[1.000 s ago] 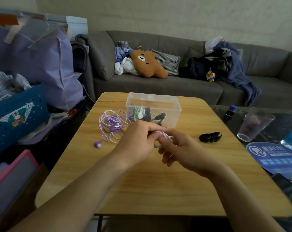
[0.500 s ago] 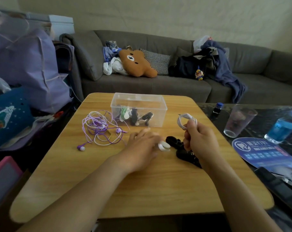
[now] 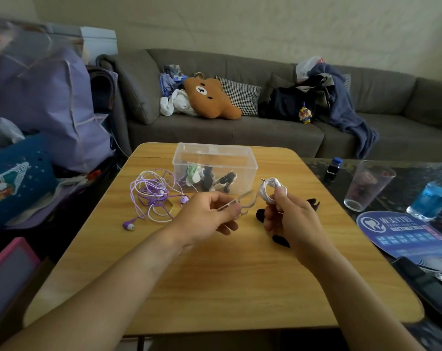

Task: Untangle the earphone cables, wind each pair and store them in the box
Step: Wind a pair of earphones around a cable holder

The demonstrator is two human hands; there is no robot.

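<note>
Our right hand (image 3: pixel 289 219) pinches the wound coil of white earphone cable (image 3: pixel 272 190) above the wooden table (image 3: pixel 215 282). Our left hand (image 3: pixel 207 219) grips its blurred loose end. A black item (image 3: pixel 280 239) lies mostly hidden beneath. The clear plastic box (image 3: pixel 215 171) stands behind, tangled purple earphones (image 3: pixel 151 196) beside.

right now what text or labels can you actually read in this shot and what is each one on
"ER" or similar: white letters on the dark blue bag at left, partly cut off, uncertain.
Blue round fan at right: a tooth logo with printed characters and small rows below, too blurred to read.
Water bottle, ink bottle: no legible label.
</note>
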